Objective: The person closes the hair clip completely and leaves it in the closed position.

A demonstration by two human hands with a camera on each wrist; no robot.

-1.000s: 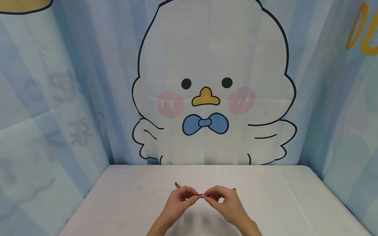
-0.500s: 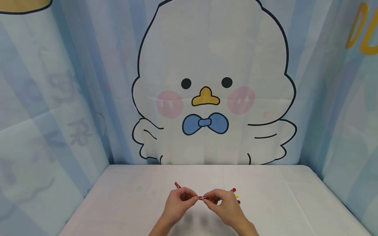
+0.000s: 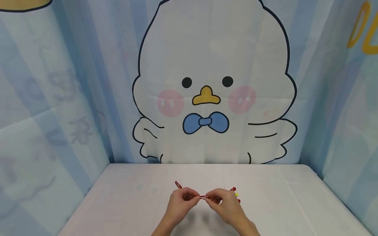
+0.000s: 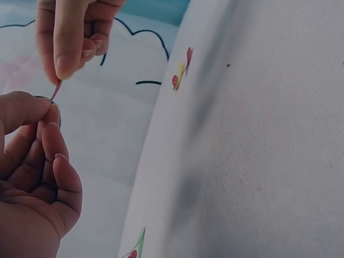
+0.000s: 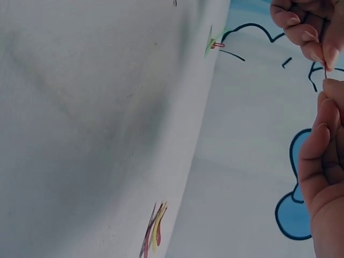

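Between my two hands is a slim red snap hair clip [image 3: 203, 197], raised above the table and seen nearly edge-on in the left wrist view. My left hand [image 3: 182, 204] pinches one end with thumb and forefinger. The other end sits between the thumb and forefinger of my right hand [image 3: 223, 206]. Both sets of fingertips cover the clip's ends, so only its slotted middle shows. Beyond my left hand lies another red clip [image 3: 178, 184]. Past my right hand, red clips [image 3: 233, 189] and a yellow clip [image 3: 236, 194] stick out, partly hidden by the hand.
The white table [image 3: 133, 193] runs back to a curtain [image 3: 206, 59] with a cartoon bird. Green and red clips [image 5: 214, 45] lie on the left part of the table. Several red and yellow clips [image 5: 155, 231] lie together at the right.
Both hands have shifted slightly, still pinching the hair clip. My right hand is a little lower than a second ago, and more of the red and yellow clips behind it show.
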